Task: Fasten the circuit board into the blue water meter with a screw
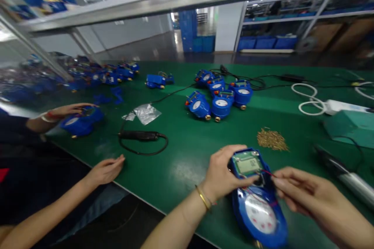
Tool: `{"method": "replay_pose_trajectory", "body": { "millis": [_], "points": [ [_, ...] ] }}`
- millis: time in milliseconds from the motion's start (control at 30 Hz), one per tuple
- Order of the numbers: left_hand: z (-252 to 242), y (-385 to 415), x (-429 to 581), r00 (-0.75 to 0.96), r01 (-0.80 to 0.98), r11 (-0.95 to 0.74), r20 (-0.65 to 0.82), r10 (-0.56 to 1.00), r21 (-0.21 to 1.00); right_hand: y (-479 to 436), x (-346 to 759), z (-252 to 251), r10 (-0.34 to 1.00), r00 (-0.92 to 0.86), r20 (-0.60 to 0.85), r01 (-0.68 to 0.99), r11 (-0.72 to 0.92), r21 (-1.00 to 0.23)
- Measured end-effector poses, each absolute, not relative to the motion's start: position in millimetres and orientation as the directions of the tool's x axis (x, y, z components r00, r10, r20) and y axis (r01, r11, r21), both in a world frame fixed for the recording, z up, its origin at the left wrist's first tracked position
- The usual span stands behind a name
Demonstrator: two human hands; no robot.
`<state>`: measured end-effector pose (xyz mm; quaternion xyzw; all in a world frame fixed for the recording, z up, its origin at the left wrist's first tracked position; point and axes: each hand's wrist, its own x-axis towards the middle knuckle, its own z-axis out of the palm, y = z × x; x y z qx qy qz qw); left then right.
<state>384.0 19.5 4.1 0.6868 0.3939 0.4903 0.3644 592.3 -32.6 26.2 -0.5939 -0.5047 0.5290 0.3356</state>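
In front of me on the green table lies a blue water meter (260,210) with a round white dial and an opened top that shows a green circuit board (248,164) with a small display. My left hand (223,173) is wrapped round the upper left side of the meter, its thumb across the part below the display. At the right side, my right hand (306,190) pinches a thin red wire (267,172) that runs out of the opened top. More thin red wires cross the housing just above the dial.
A pile of small brass-coloured screws (272,139) lies beyond the meter. Several blue meters (221,105) stand farther back. At right are a teal box (350,128) and an electric screwdriver (347,175); another black driver (140,135) lies left. A co-worker's hand (106,170) rests near the table edge.
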Motion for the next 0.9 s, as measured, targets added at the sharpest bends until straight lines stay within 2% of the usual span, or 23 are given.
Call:
{"method": "replay_pose_trajectory", "body": {
  "millis": [100, 233, 567, 900],
  "points": [
    [5, 26, 375, 0.228, 0.202, -0.449, 0.404, 0.886, 0.871, -21, 595, 33, 0.958, -0.134, -0.254, 0.253, -0.215, -0.943],
    [6, 23, 375, 0.242, 0.218, -0.477, 0.426, 0.872, 0.852, -8, 590, 45, 0.978, -0.157, -0.140, 0.375, -0.072, -0.924],
    [6, 26, 372, 0.253, 0.219, -0.502, 0.448, 0.857, 0.837, 9, 592, 55, 0.957, -0.263, -0.119, 0.515, 0.035, -0.856],
    [6, 26, 370, 0.245, 0.178, -0.436, 0.390, 0.888, 0.882, 19, 594, 53, 0.943, -0.310, -0.121, 0.427, 0.024, -0.904]
  ]
}}
